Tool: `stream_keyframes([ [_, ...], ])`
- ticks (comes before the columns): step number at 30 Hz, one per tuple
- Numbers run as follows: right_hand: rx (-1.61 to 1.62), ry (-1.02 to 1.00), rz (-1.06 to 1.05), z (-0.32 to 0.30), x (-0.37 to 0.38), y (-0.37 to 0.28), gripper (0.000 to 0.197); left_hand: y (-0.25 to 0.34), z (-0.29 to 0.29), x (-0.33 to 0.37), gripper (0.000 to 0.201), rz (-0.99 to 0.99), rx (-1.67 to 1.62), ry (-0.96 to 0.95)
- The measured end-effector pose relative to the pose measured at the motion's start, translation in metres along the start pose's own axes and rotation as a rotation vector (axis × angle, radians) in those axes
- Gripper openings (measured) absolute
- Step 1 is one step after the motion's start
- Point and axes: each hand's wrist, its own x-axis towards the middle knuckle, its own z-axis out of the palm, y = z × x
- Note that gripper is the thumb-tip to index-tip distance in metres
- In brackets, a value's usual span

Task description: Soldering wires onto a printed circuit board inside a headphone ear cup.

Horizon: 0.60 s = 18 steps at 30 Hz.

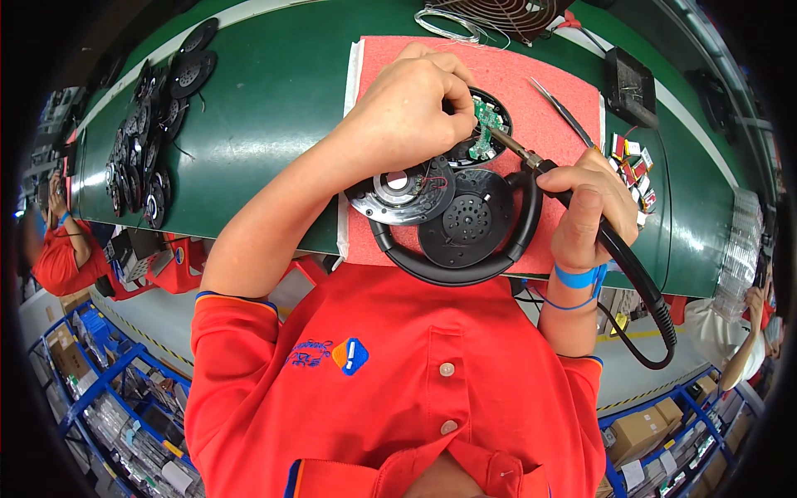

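A pair of black headphones lies on a pink foam mat (544, 70), its curved headband (452, 273) toward me. Its far ear cup (508, 116) is open and shows a green circuit board (484, 149). My left hand (419, 104) is pinched over that board's left side; what its fingertips hold is hidden. A soldering iron (624, 251) sits in my right hand (591, 203), its tip at the board's right part. Nearer to me are a round speaker plate (371, 196) with a red wire and a perforated round black cup piece (469, 222).
Black round speaker parts (137, 158) are heaped at the left of the green table (274, 75). On the right lie tweezers (573, 120), several small battery packs (635, 170) and a black tray (631, 87). A wire coil (448, 21) and a fan guard (515, 12) are behind.
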Motion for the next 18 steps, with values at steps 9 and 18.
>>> stream_keyframes([
  [9, 0.001, 0.004, 0.0, 0.0017, 0.0011, 0.0003, 0.043, -0.0001, 0.001, 0.0003, 0.011, -0.014, 0.003, -0.002],
  [18, -0.003, 0.003, -0.014, 0.0003, 0.0003, 0.0014, 0.043, 0.0012, 0.0003, 0.0003, 0.012, -0.033, 0.002, -0.014],
])
